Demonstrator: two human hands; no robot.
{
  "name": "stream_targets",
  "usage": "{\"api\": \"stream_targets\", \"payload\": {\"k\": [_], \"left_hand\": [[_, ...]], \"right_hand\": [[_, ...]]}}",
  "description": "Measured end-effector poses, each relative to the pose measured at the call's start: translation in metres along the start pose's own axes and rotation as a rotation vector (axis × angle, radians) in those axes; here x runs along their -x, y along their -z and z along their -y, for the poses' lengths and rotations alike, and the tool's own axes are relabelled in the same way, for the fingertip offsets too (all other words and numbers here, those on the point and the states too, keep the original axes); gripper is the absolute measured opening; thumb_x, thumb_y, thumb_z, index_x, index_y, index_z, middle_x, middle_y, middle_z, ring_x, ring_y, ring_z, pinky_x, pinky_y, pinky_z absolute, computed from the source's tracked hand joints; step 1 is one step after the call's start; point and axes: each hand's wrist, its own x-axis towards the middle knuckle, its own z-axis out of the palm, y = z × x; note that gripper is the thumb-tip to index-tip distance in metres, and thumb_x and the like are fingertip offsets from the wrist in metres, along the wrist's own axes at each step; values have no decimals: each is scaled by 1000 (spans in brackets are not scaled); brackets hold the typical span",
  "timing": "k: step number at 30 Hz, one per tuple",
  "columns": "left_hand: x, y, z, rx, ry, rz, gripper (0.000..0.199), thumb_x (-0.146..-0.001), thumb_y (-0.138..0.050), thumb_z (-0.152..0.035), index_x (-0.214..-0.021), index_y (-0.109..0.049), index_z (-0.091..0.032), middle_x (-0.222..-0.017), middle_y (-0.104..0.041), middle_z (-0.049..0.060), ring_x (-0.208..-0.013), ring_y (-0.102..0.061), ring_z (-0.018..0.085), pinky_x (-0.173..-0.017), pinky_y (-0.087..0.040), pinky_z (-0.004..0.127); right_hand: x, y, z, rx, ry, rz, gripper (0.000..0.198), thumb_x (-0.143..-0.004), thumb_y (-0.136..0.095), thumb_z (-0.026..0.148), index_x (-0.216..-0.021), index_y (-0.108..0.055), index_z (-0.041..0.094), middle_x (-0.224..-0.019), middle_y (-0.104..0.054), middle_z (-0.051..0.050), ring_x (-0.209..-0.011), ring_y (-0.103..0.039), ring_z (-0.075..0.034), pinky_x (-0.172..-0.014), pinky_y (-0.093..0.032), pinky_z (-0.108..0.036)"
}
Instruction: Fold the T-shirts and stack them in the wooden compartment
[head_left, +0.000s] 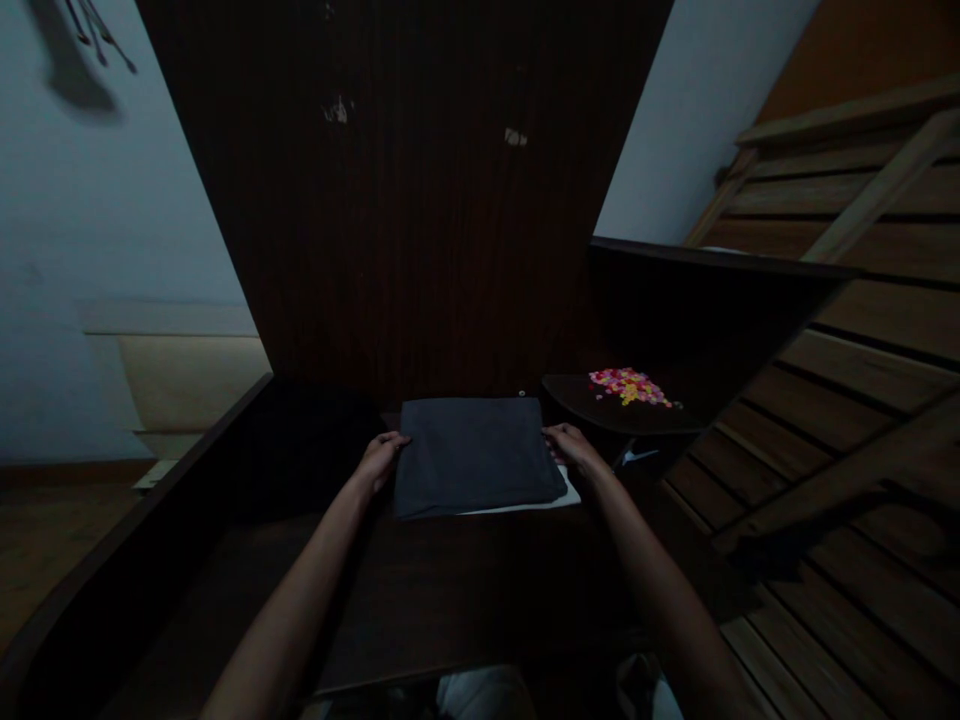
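Note:
A folded dark grey cloth [476,452] lies flat on the dark wooden desk [480,585]. Part of a white sheet [571,488] peeks out from beneath its right and front edges; what it is made of I cannot tell. My left hand [380,460] pinches the cloth's left edge between thumb and fingers. At the opposite edge, my right hand [568,445] has its fingers closed on the cloth's upper right side. Some fingertips of both hands are hidden in the dim light.
A small curved shelf [559,392] at the right carries a heap of pink, red and yellow pieces [630,386]. Black fabric [304,450] lies left of my left hand. A tall dark panel [427,220] rises behind the desk, and a slatted wooden frame [862,370] stands to the right.

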Motion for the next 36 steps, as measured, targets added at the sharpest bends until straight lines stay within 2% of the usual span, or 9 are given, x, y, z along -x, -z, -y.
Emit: {"api": "stream_targets", "payload": {"k": [4,7,11,16,23,28,30,33,36], "left_hand": [[11,0,-7,126,67,164,18,-75,-67,-25,-88,-66,-13,-95,-74,13,-83,-72,21,-78,-56,33],[19,3,-12,270,115,308,34,-68,-75,-22,-100,-67,-17,-96,-75,8,-82,-72,21,-76,-58,31],[29,2,-14,366,215,439,56,-64,-79,-15,-117,-60,-20,-99,-75,7,-78,-73,19,-73,-60,32],[36,-11,-2,420,266,388,43,-64,-71,0,-105,-63,-12,-89,-76,10,-76,-73,21,-75,-61,32],[39,-23,2,638,295,353,22,-74,-57,1,-93,-66,-6,-82,-75,11,-71,-73,19,-80,-60,30],[39,-34,2,706,259,293,16,-80,-52,-2,-85,-66,-5,-82,-75,11,-79,-73,18,-89,-56,27],[37,-38,2,713,242,279,16,-81,-51,-3,-85,-66,-5,-85,-75,12,-86,-73,19,-90,-56,27],[36,-40,2,706,215,278,16,-80,-53,-4,-89,-66,-7,-92,-75,13,-95,-71,21,-92,-56,29],[34,-39,1,665,201,286,19,-81,-54,-6,-95,-66,-8,-94,-76,11,-101,-69,25,-91,-57,32]], "right_hand": [[1,2,2,-4,-34,59,15,-83,-57,29,-76,-55,16,-57,-53,4,-42,-46,-7,-42,-38,-18],[1,0,1,66,13,83,20,-83,-56,28,-69,-59,14,-55,-56,2,-45,-48,-8,-44,-35,-18],[2,-5,0,224,117,48,19,-79,-59,29,-72,-66,13,-64,-65,-2,-59,-58,-13,-53,-39,-20],[7,-3,0,456,202,-54,17,-76,-63,31,-77,-71,16,-78,-71,-4,-76,-66,-17,-63,-43,-22],[25,5,2,490,86,29,23,-83,-59,38,-74,-64,18,-58,-63,-1,-54,-61,-15,-51,-41,-22],[50,6,3,534,202,-117,31,-84,-58,41,-62,-57,20,-62,-66,-5,-59,-63,-16,-51,-39,-22],[70,0,1,394,148,7,46,-90,-45,50,-58,-55,19,-54,-62,-5,-46,-58,-14,-45,-38,-22],[105,-18,-2,133,41,355,60,-91,-33,61,-60,-57,16,-46,-58,-5,-32,-49,-13,-34,-34,-23],[133,-40,-6,-193,-69,591,54,-91,-36,59,-95,-62,13,-72,-72,-11,-38,-58,-16,-35,-43,-26]]}}
